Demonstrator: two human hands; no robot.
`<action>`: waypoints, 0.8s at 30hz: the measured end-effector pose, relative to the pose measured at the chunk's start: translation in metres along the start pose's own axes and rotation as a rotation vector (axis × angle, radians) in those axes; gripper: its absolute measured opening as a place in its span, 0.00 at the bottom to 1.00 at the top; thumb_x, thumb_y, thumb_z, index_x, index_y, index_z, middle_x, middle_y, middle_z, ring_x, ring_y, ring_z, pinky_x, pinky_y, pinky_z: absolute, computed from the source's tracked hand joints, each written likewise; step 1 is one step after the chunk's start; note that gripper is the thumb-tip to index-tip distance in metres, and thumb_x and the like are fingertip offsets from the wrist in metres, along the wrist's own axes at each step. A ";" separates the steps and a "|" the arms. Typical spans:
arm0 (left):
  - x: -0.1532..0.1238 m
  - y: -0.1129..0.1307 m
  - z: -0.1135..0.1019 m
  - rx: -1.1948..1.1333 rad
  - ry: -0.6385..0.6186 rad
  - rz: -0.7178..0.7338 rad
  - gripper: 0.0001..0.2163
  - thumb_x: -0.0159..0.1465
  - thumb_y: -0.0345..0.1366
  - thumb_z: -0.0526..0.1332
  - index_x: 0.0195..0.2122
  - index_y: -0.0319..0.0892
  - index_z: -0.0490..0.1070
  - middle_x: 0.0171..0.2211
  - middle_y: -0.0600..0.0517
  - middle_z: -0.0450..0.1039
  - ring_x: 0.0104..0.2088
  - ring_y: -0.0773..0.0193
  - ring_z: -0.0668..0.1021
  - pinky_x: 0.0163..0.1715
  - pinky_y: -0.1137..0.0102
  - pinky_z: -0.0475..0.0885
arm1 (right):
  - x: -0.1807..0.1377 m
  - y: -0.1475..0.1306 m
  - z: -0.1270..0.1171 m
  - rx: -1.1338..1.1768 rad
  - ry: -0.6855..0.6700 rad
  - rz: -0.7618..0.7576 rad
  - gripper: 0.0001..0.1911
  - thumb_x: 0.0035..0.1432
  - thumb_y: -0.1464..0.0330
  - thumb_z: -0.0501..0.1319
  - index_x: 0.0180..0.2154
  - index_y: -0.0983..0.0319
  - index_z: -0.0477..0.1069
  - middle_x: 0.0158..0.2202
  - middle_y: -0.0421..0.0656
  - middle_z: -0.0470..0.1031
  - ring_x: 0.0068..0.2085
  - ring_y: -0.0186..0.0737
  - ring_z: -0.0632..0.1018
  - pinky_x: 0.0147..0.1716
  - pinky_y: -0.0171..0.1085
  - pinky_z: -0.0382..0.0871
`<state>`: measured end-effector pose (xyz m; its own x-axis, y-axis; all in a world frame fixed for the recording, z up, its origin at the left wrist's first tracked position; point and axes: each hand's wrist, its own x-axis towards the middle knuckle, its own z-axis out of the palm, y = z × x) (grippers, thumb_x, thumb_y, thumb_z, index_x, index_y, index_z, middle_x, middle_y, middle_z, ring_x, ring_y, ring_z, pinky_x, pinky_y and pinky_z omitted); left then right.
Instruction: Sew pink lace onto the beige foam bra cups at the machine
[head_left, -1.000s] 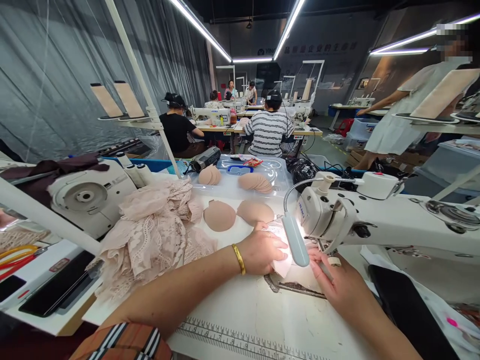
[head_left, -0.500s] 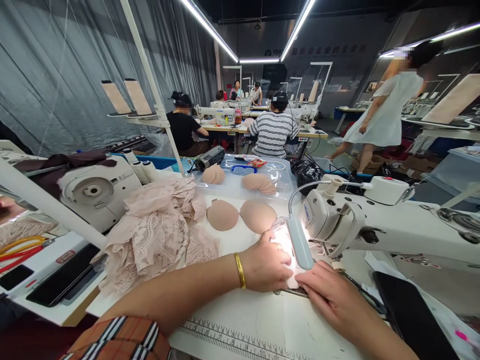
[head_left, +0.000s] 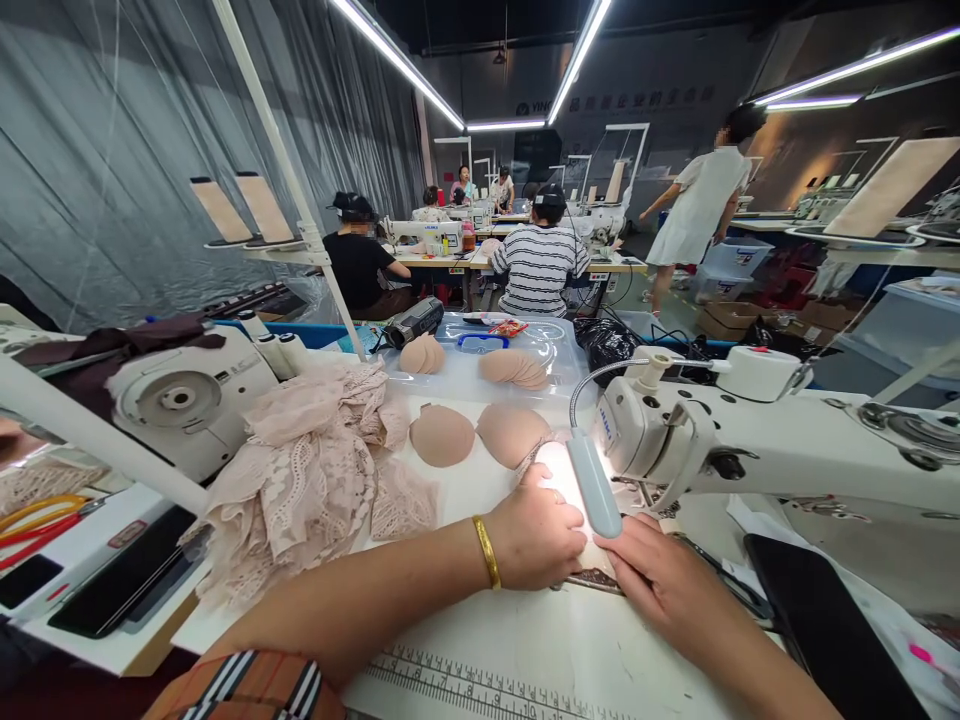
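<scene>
Under the lamp (head_left: 596, 490) of the sewing machine (head_left: 652, 440) lies a pale bra cup (head_left: 556, 462) with lace at its edge, brightly lit and partly covered. My left hand (head_left: 536, 530), a gold bangle at its wrist, is closed on the cup with curled fingers. From the right, my right hand (head_left: 656, 565) holds the cup's near edge close to the needle area, its fingers together and partly behind the lamp. The needle itself is hidden. Beyond my left hand rest two beige bra cups (head_left: 442, 436), side by side. A heap of beige lace (head_left: 307, 470) lies to the left.
Stacked beige pads (head_left: 514, 370) sit on a clear plastic box lid (head_left: 465, 385) at the back. A black phone (head_left: 817, 620) and scissors (head_left: 724, 580) lie on the right. Ruler markings (head_left: 465, 690) run along the front edge. Co-workers sit at machines ahead; another person walks behind.
More of the pale cup now shows beside the lamp, turned up under my left hand. My right hand has shifted slightly right. The walking person in white has moved left and farther off.
</scene>
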<state>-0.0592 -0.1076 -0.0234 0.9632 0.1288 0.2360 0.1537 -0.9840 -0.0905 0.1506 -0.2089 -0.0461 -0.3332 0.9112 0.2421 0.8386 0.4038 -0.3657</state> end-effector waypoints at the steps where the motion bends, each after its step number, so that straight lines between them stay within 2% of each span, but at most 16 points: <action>1: 0.001 -0.001 0.000 0.003 -0.009 -0.011 0.11 0.67 0.36 0.59 0.27 0.40 0.71 0.29 0.51 0.71 0.30 0.61 0.70 0.45 0.54 0.60 | 0.001 0.001 0.002 -0.003 -0.006 0.011 0.14 0.71 0.71 0.49 0.36 0.55 0.70 0.34 0.42 0.73 0.36 0.44 0.76 0.35 0.41 0.69; 6: 0.005 -0.009 -0.001 -0.027 -0.053 -0.068 0.11 0.68 0.38 0.59 0.31 0.40 0.74 0.34 0.49 0.75 0.35 0.58 0.73 0.50 0.51 0.59 | 0.002 0.004 0.008 -0.027 -0.002 0.106 0.14 0.72 0.69 0.45 0.37 0.56 0.66 0.34 0.42 0.72 0.38 0.45 0.77 0.37 0.43 0.70; 11: 0.011 -0.019 0.006 0.003 -0.040 -0.120 0.09 0.69 0.38 0.58 0.37 0.41 0.76 0.38 0.49 0.76 0.38 0.57 0.74 0.53 0.50 0.58 | 0.004 0.004 0.012 -0.051 0.030 0.144 0.14 0.73 0.67 0.45 0.40 0.56 0.68 0.34 0.41 0.71 0.34 0.44 0.77 0.35 0.43 0.69; 15: 0.006 -0.005 0.012 0.093 -0.004 -0.167 0.08 0.69 0.35 0.58 0.39 0.38 0.75 0.38 0.46 0.75 0.40 0.55 0.75 0.51 0.51 0.60 | 0.004 0.005 0.013 -0.087 0.062 0.114 0.15 0.73 0.65 0.44 0.41 0.55 0.69 0.32 0.41 0.71 0.31 0.44 0.76 0.30 0.42 0.68; 18: -0.019 0.024 0.005 0.134 -0.009 -0.206 0.07 0.69 0.32 0.56 0.39 0.38 0.73 0.43 0.44 0.75 0.41 0.56 0.75 0.50 0.52 0.62 | -0.005 0.016 0.022 -0.120 0.124 0.037 0.17 0.73 0.63 0.44 0.40 0.56 0.70 0.31 0.42 0.73 0.29 0.44 0.77 0.29 0.43 0.68; 21: -0.061 0.052 -0.015 0.116 -0.033 -0.254 0.12 0.70 0.41 0.59 0.49 0.40 0.72 0.56 0.42 0.70 0.47 0.54 0.75 0.49 0.53 0.64 | -0.016 0.044 0.043 -0.141 0.277 -0.085 0.14 0.70 0.61 0.50 0.46 0.54 0.73 0.38 0.44 0.80 0.34 0.49 0.81 0.32 0.46 0.70; 22: -0.076 0.058 -0.023 0.119 -0.042 -0.313 0.16 0.70 0.45 0.60 0.53 0.40 0.70 0.59 0.42 0.68 0.50 0.52 0.74 0.50 0.52 0.64 | -0.018 0.055 0.051 -0.136 0.337 -0.128 0.14 0.68 0.61 0.52 0.47 0.53 0.74 0.41 0.44 0.81 0.37 0.51 0.82 0.34 0.47 0.71; 24: -0.107 0.064 -0.038 0.145 -0.047 -0.509 0.21 0.69 0.47 0.61 0.59 0.41 0.66 0.63 0.41 0.64 0.55 0.48 0.72 0.53 0.51 0.64 | -0.018 0.072 0.066 -0.084 0.338 -0.168 0.14 0.66 0.60 0.55 0.48 0.50 0.75 0.44 0.43 0.82 0.43 0.55 0.82 0.41 0.51 0.71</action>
<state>-0.1610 -0.1892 -0.0181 0.7668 0.5946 0.2419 0.6304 -0.7686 -0.1090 0.1887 -0.1911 -0.1358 -0.3201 0.7491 0.5799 0.8215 0.5244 -0.2240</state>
